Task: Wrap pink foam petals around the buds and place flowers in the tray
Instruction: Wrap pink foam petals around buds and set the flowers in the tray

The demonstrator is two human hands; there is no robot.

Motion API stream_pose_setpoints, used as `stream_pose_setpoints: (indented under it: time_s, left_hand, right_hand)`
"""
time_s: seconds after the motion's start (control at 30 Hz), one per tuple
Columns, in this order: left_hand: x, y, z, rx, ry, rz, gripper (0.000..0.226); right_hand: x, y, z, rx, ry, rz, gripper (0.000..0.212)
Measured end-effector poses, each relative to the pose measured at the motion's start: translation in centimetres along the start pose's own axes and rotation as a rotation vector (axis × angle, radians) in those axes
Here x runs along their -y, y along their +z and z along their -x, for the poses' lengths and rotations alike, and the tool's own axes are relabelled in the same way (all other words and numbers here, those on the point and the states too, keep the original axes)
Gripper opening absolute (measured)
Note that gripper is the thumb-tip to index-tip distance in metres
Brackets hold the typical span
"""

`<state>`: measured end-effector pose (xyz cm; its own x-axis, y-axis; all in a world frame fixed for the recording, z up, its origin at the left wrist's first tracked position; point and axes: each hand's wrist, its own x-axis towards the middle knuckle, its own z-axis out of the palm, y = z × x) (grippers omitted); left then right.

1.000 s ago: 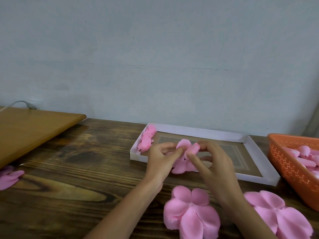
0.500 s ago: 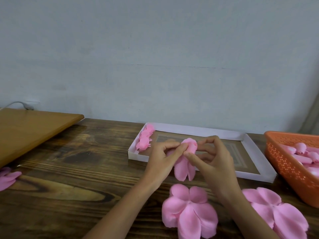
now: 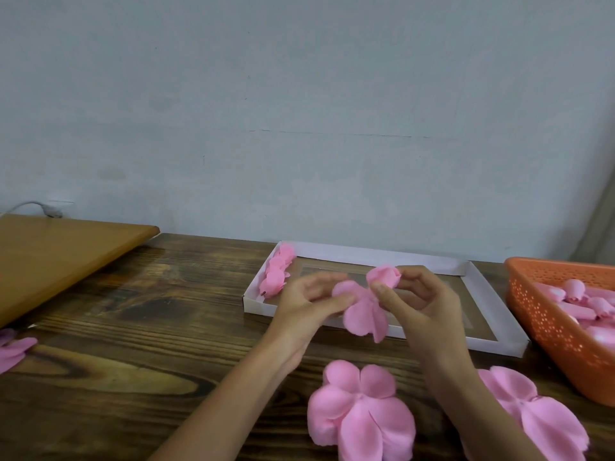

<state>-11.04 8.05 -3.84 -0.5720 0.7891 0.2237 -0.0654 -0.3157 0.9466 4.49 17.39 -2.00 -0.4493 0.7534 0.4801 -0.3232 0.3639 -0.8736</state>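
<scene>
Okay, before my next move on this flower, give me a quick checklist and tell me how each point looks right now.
1. Bud held: the right hand pinches the bud. Ok.
2. Petals wrapped: several petals hang loose below the bud. Not ok.
3. Next petal in hand: the left hand holds one between thumb and fingers. Ok.
4. Room in the tray: flowers lie only at its left end. Ok.
5. Spare cutouts near on the table. Ok.
6. Whether the wrapped part will stay closed: cannot tell.
</scene>
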Motion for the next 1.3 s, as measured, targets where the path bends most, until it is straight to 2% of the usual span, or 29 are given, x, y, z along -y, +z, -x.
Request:
stream_pose_setpoints:
  time_s: [0.07, 0.13, 0.33, 0.47, 0.7, 0.83, 0.9, 1.0, 1.1, 1.17, 1.3]
  left_hand:
    - [0.0, 0.1, 0.1, -0.071, -0.040, 0.109, 0.023]
    - [-0.1, 0.4, 0.2, -0.139, -0.051, 0.202, 0.023]
    - [-0.3, 1.2, 0.5, -0.248, 0.052, 0.073, 0.012]
    - [-0.6, 1.7, 1.2, -0.150, 0.184, 0.001, 0.004]
    - [-1.5, 1.9, 1.5, -0.050, 0.303, -0.070, 0.009]
    - [-1.4, 1.9, 1.4, -0.007, 0.314, -0.069, 0.030]
    - [-1.3, 1.8, 1.3, 0.033, 0.318, -0.061, 0.034]
    - [-1.5, 1.4, 1.1, 0.086, 0.264, -0.099, 0.037]
    - [-1.2, 0.4, 0.7, 0.136, 0.085, -0.214, 0.039]
    - [-0.7, 0.0, 0.5, 0.142, -0.024, -0.109, 0.029]
    - [-0.2, 0.2, 0.2, 0.042, -0.068, 0.152, 0.024]
  right_hand:
    - [0.1, 0.1, 0.0, 0.022, 0.008, -0.020, 0.017]
    - [0.2, 0.2, 0.0, 0.068, 0.003, -0.011, 0.018]
    - [0.5, 0.5, 0.4, 0.188, -0.065, 0.110, 0.028]
    - [0.7, 0.5, 0.5, 0.205, -0.078, 0.141, 0.027]
    - [0.9, 0.5, 0.4, 0.157, -0.075, 0.098, 0.027]
    - [0.8, 0.7, 0.4, 0.122, -0.075, 0.040, 0.023]
    - [1.0, 0.7, 0.4, 0.088, -0.079, -0.004, 0.024]
    - [1.2, 0.4, 0.2, 0.026, -0.046, -0.080, 0.024]
    - [1.3, 0.1, 0.0, -0.058, -0.013, -0.148, 0.028]
    - [1.3, 0.0, -0.1, -0.092, 0.010, -0.181, 0.025]
    - [1.2, -0.3, -0.3, -0.038, 0.032, -0.153, 0.024]
